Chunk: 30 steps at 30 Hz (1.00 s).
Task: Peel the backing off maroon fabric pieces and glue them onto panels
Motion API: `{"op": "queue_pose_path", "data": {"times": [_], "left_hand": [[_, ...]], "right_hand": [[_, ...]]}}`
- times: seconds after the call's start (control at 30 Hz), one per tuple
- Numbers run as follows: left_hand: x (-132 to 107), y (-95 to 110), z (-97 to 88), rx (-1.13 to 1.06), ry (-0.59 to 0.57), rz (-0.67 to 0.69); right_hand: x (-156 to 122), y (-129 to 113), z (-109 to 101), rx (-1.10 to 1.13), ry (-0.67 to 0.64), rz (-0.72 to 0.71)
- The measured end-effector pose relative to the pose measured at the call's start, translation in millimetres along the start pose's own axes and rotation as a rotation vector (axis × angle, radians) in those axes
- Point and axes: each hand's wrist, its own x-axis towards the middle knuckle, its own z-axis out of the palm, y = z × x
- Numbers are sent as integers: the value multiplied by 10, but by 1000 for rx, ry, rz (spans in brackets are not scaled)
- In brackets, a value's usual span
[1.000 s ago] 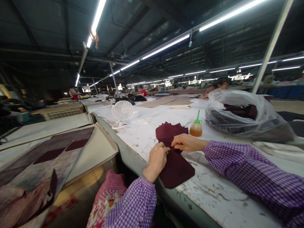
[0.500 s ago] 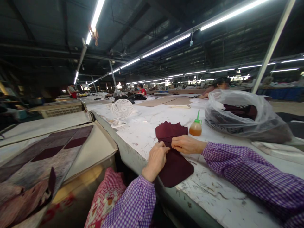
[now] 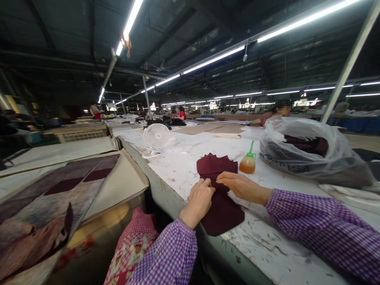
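A dark maroon fabric piece with angled corners lies at the near edge of the white-topped table, slightly overhanging it. My left hand is closed on its upper left part, fingers curled down; the fingertips are partly hidden. Across from it, my right hand lies at the cloth's upper right with its fingers stretched out, touching it or just above it. Behind both hands, more maroon fabric pieces with stepped edges are fanned out, and the worked piece overlaps them.
An oil bottle with a green spout stands right of the fabric. Further right sits a clear plastic bag of dark cloth. A white fan is at the back left. Left of the table, a bin carries fabric panels. Co-workers are further back.
My right hand has moved slightly right, away from my left hand, and its fingers have straightened from a pinch. My left hand stays at the fabric. The view has shifted a little.
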Motion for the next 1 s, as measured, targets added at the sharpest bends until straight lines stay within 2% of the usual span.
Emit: {"op": "queue_pose_path", "data": {"times": [0.1,0.27,0.37,0.47,0.57,0.73,0.87,0.93,1.0], "left_hand": [[-1,-7,6,-14,14,5],[7,-42,72,-109,57,-21],[14,-71,87,-297,136,-103],[3,-100,30,-526,275,-225],[-33,-126,-70,-641,378,-290],[-99,-212,-163,-745,459,-328],[-130,-333,-125,-835,634,-517],[-137,-373,-94,-884,676,-590],[-141,-390,-75,-948,658,-590]], "right_hand": [[30,-75,51,150,-12,30],[11,-24,142,184,78,196],[22,-19,108,226,150,274],[63,-79,44,376,179,389],[105,-162,4,636,115,447],[138,-276,-89,1010,-29,430],[143,-382,-231,1170,-161,419],[155,-436,-260,1208,-161,448],[174,-472,-249,1224,-72,516]]}}
